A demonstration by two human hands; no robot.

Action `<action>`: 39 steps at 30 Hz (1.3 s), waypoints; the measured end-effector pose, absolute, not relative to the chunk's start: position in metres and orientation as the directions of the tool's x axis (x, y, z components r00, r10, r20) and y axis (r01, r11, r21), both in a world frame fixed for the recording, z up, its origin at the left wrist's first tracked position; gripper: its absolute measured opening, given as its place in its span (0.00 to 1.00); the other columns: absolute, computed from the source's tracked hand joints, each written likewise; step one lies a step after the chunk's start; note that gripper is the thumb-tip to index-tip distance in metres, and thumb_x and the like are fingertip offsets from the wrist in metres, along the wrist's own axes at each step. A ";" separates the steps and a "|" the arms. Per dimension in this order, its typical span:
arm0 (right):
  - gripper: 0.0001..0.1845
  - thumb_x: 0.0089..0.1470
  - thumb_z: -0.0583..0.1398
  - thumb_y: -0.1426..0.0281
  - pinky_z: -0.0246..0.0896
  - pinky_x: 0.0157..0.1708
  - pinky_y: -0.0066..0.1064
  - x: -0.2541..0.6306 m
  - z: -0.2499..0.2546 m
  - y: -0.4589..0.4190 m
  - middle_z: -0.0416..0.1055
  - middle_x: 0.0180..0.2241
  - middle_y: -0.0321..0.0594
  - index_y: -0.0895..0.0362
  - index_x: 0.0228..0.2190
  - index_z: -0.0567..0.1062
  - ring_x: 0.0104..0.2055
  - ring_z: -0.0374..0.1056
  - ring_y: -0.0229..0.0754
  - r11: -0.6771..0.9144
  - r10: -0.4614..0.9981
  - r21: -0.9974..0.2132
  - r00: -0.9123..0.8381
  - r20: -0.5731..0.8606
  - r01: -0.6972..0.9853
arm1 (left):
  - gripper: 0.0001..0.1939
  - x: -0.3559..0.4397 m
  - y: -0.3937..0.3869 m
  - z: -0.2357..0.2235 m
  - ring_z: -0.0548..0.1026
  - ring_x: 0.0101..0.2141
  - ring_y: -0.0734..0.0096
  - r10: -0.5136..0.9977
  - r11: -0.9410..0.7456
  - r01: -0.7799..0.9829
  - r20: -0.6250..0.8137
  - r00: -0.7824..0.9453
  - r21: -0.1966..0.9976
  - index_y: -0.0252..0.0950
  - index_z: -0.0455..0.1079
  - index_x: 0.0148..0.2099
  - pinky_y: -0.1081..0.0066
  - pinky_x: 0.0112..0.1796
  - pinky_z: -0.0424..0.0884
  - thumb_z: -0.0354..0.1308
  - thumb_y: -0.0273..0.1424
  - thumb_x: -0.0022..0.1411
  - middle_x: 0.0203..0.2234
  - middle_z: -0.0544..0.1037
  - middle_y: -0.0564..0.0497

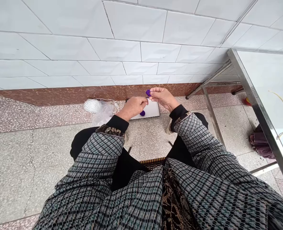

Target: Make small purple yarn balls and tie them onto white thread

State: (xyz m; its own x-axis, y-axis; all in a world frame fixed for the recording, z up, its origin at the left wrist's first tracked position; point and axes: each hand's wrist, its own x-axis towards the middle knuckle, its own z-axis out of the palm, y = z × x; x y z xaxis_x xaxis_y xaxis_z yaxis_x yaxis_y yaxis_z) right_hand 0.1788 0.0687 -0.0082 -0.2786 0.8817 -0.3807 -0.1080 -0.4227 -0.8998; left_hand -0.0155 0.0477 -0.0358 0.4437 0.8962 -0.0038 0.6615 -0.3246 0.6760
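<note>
Between the thumb and fingers of my right hand [162, 96] is a small purple yarn piece [148, 92], bunched up like a little ball or crocheted bit. My left hand [133, 106] is closed in a pinch just beside and below it. What the left fingertips grip is too small to tell; it may be a strand. Under the hands a white tray or board [152, 110] with a dark edge rests on the floor by the wall. On it lies a second purple yarn ball [142, 113], close below my left hand.
White yarn [92, 105] with a clear plastic bag [103, 114] and loose strands lies left of the tray. A metal-framed table [256, 86] stands at the right. Ahead rises a tiled wall [138, 27]. Dark red cloth [261, 145] lies under the table.
</note>
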 end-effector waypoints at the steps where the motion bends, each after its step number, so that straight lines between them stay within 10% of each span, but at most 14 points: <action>1: 0.12 0.60 0.67 0.84 0.69 0.31 0.20 0.178 -0.009 0.070 0.75 0.23 0.31 0.58 0.30 0.75 0.25 0.71 0.31 -0.397 0.898 -0.914 -0.238 -0.369 -0.083 | 0.11 -0.013 0.046 -0.035 0.79 0.33 0.62 0.866 -0.358 0.628 -0.005 0.499 0.691 0.38 0.81 0.37 0.67 0.39 0.70 0.56 0.29 0.68 0.30 0.83 0.48; 7: 0.17 0.54 0.65 0.91 0.58 0.22 0.20 0.176 -0.015 0.069 0.70 0.17 0.30 0.59 0.25 0.76 0.21 0.64 0.30 -0.281 0.880 -0.921 -0.311 -0.359 0.269 | 0.13 -0.015 0.043 -0.025 0.79 0.41 0.59 0.863 -0.452 0.600 0.154 0.481 0.660 0.38 0.80 0.40 0.63 0.46 0.73 0.53 0.31 0.71 0.39 0.84 0.44; 14: 0.14 0.54 0.66 0.88 0.62 0.25 0.20 0.178 -0.013 0.065 0.73 0.22 0.29 0.58 0.28 0.75 0.23 0.64 0.30 -0.353 0.784 -0.931 -0.513 -0.349 0.093 | 0.12 -0.027 0.052 -0.030 0.81 0.42 0.55 0.940 -0.333 0.740 0.140 0.312 0.585 0.37 0.80 0.38 0.63 0.44 0.73 0.54 0.30 0.69 0.39 0.85 0.42; 22: 0.11 0.57 0.67 0.83 0.64 0.27 0.20 0.178 -0.013 0.070 0.72 0.26 0.27 0.57 0.35 0.74 0.23 0.63 0.28 -0.374 0.880 -0.922 -0.350 -0.320 -0.099 | 0.12 -0.010 0.043 -0.031 0.75 0.29 0.66 0.869 -0.335 0.610 -0.014 0.494 0.718 0.36 0.82 0.39 0.68 0.36 0.69 0.56 0.31 0.68 0.27 0.82 0.50; 30: 0.16 0.51 0.64 0.92 0.59 0.22 0.22 0.174 -0.009 0.065 0.72 0.18 0.31 0.60 0.27 0.80 0.23 0.65 0.32 -0.309 0.827 -0.874 -0.348 -0.441 0.374 | 0.13 -0.019 0.045 -0.023 0.81 0.42 0.59 0.908 -0.382 0.627 0.152 0.389 0.679 0.36 0.80 0.39 0.64 0.48 0.74 0.54 0.29 0.70 0.40 0.86 0.44; 39: 0.15 0.56 0.66 0.90 0.67 0.27 0.19 0.177 0.001 0.060 0.76 0.23 0.33 0.60 0.28 0.80 0.24 0.66 0.29 -0.472 0.784 -0.879 -0.425 -0.452 0.066 | 0.14 -0.021 0.050 -0.028 0.81 0.39 0.56 0.946 -0.297 0.774 0.062 0.318 0.560 0.36 0.81 0.38 0.64 0.41 0.72 0.54 0.30 0.70 0.38 0.86 0.42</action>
